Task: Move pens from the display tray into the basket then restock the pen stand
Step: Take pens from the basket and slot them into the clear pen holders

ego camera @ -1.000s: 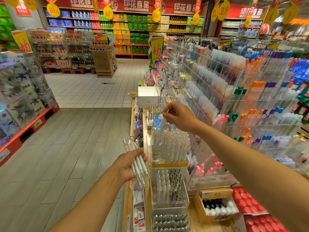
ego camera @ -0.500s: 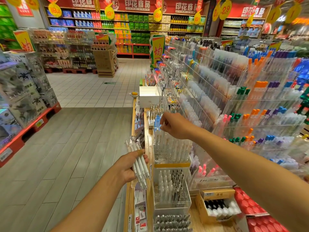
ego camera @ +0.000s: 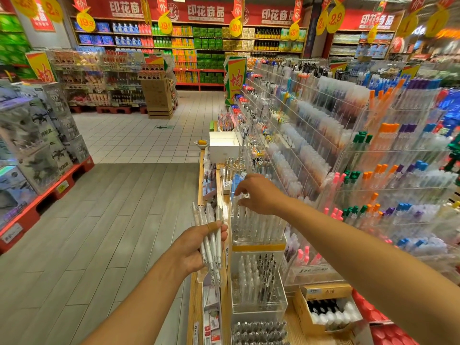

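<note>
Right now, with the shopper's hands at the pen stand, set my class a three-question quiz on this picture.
1. True or false: the left hand grips a bundle of white pens.
2. Where is the right hand? A) over the top clear pen stand; B) inside the cardboard box; C) on the floor.
3. Fill in: the white open box sits farther along the same ____ than the stand.

Key: 1 true; 2 A; 3 shelf.
</note>
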Available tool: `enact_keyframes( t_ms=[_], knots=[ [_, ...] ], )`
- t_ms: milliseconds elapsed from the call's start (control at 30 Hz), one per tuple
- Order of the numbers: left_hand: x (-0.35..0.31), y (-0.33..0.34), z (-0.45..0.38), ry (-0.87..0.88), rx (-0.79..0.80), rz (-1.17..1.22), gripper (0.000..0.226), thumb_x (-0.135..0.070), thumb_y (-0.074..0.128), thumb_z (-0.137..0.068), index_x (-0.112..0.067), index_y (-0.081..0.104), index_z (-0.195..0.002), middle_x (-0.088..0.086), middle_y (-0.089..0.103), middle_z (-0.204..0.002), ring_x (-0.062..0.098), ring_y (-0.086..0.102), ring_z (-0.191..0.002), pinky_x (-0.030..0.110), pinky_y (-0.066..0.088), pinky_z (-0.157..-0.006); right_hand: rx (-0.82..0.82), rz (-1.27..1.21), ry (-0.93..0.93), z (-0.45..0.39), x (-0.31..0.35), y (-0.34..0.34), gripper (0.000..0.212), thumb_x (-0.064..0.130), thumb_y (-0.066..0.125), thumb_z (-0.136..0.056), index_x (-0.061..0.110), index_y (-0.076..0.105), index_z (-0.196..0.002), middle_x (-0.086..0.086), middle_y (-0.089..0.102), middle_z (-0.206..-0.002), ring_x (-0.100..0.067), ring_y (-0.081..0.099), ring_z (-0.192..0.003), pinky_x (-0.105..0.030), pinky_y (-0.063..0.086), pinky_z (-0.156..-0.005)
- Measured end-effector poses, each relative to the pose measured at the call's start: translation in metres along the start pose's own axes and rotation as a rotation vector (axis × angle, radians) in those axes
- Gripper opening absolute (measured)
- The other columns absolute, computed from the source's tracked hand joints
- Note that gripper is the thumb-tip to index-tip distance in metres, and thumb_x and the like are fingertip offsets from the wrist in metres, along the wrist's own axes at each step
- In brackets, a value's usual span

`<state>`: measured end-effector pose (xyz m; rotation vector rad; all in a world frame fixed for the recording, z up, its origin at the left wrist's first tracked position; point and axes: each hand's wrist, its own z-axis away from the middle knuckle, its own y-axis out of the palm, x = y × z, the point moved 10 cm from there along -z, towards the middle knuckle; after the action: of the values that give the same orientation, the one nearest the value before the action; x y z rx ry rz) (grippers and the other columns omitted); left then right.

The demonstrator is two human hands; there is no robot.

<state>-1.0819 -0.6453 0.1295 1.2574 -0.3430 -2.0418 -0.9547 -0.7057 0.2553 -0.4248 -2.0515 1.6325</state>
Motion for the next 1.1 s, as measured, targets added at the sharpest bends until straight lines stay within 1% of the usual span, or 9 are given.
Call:
enact_keyframes(
  t_ms=[133, 267, 433, 500, 633, 733, 833, 967, 1100],
  knots=[
    [-0.007, 0.014, 0.005, 0.033, 0.123, 0.013, 0.018, -0.015, 0.07, -0.08, 0.001, 0.078, -0.078, 0.013, 0.068, -0.071, 0.019, 0.068, -0.058, 0.028, 0.059, -0.054, 0.146, -0.391, -0.099, 0.005, 0.023, -0.004, 0.029, 0.017, 0.068, -0.091, 0.015, 0.067, -0.12, 0.003, 0.067, -0.103, 0.013, 0.057, -0.075, -0.005, 0.043, -0.067],
    [-0.011, 0.027, 0.007, 0.058, 0.228, 0.074, 0.02, -0.016, 0.067, -0.083, 0.002, 0.077, -0.083, 0.012, 0.066, -0.072, 0.018, 0.066, -0.06, 0.028, 0.059, -0.057, 0.271, -0.838, -0.028, 0.012, 0.03, 0.011, 0.032, 0.01, 0.064, -0.092, 0.009, 0.06, -0.124, -0.006, 0.063, -0.097, -0.006, 0.062, -0.079, -0.018, 0.05, -0.073],
    [-0.008, 0.026, 0.002, 0.04, 0.252, 0.119, 0.026, -0.019, 0.066, -0.086, 0.005, 0.075, -0.086, 0.011, 0.065, -0.071, 0.017, 0.066, -0.058, 0.027, 0.059, -0.055, 0.353, -1.179, 0.023, 0.016, 0.024, 0.016, 0.006, 0.001, 0.059, -0.093, 0.005, 0.061, -0.096, -0.005, 0.063, -0.083, -0.012, 0.063, -0.074, -0.023, 0.053, -0.072],
    [-0.008, 0.02, -0.001, 0.036, 0.177, 0.12, 0.025, -0.017, 0.067, -0.083, 0.006, 0.073, -0.091, 0.012, 0.065, -0.071, 0.018, 0.066, -0.055, 0.027, 0.058, -0.052, 0.317, -1.239, 0.059, 0.014, 0.014, 0.009, 0.006, -0.001, 0.059, -0.092, 0.004, 0.062, -0.093, -0.008, 0.067, -0.083, -0.015, 0.067, -0.075, -0.023, 0.055, -0.071],
    [-0.007, -0.017, -0.01, 0.083, -0.117, 0.06, 0.017, -0.008, 0.064, -0.091, 0.003, 0.065, -0.104, 0.013, 0.066, -0.068, 0.019, 0.065, -0.053, 0.027, 0.056, -0.048, 0.103, -1.099, 0.102, 0.005, -0.013, -0.021, 0.011, -0.005, 0.063, -0.088, 0.0, 0.062, -0.098, -0.008, 0.068, -0.078, -0.015, 0.07, -0.07, -0.021, 0.056, -0.067],
    [-0.003, -0.036, -0.013, 0.081, -0.21, -0.016, 0.008, -0.003, 0.061, -0.094, 0.003, 0.064, -0.097, 0.013, 0.066, -0.067, 0.019, 0.063, -0.053, 0.027, 0.054, -0.05, -0.012, -0.687, 0.051, 0.0, -0.02, -0.041, 0.01, 0.004, 0.069, -0.088, 0.01, 0.064, -0.093, 0.002, 0.068, -0.074, -0.005, 0.068, -0.063, -0.016, 0.052, -0.061],
    [0.003, -0.046, -0.013, 0.049, -0.246, -0.034, 0.007, -0.002, 0.061, -0.094, 0.003, 0.063, -0.093, 0.014, 0.067, -0.066, 0.021, 0.063, -0.053, 0.027, 0.055, -0.049, -0.017, -0.313, -0.015, -0.001, -0.011, -0.036, 0.013, 0.015, 0.07, -0.089, 0.017, 0.066, -0.101, 0.015, 0.063, -0.077, 0.003, 0.061, -0.065, -0.01, 0.045, -0.061],
    [0.008, -0.048, -0.013, 0.031, -0.246, -0.038, 0.009, -0.003, 0.062, -0.094, 0.005, 0.064, -0.095, 0.015, 0.068, -0.066, 0.021, 0.064, -0.051, 0.028, 0.056, -0.048, -0.056, -0.162, -0.05, -0.001, -0.006, -0.029, 0.017, 0.019, 0.067, -0.092, 0.016, 0.068, -0.108, 0.004, 0.069, -0.095, -0.007, 0.058, -0.077, -0.016, 0.044, -0.07],
    [0.005, -0.048, -0.013, 0.035, -0.25, -0.038, 0.011, -0.004, 0.062, -0.094, 0.007, 0.065, -0.094, 0.016, 0.068, -0.066, 0.021, 0.065, -0.052, 0.029, 0.057, -0.049, -0.035, -0.132, -0.082, -0.005, 0.0, -0.031, 0.015, 0.018, 0.067, -0.092, 0.014, 0.068, -0.106, -0.001, 0.071, -0.098, -0.01, 0.059, -0.079, -0.01, 0.038, -0.064]
  ],
)
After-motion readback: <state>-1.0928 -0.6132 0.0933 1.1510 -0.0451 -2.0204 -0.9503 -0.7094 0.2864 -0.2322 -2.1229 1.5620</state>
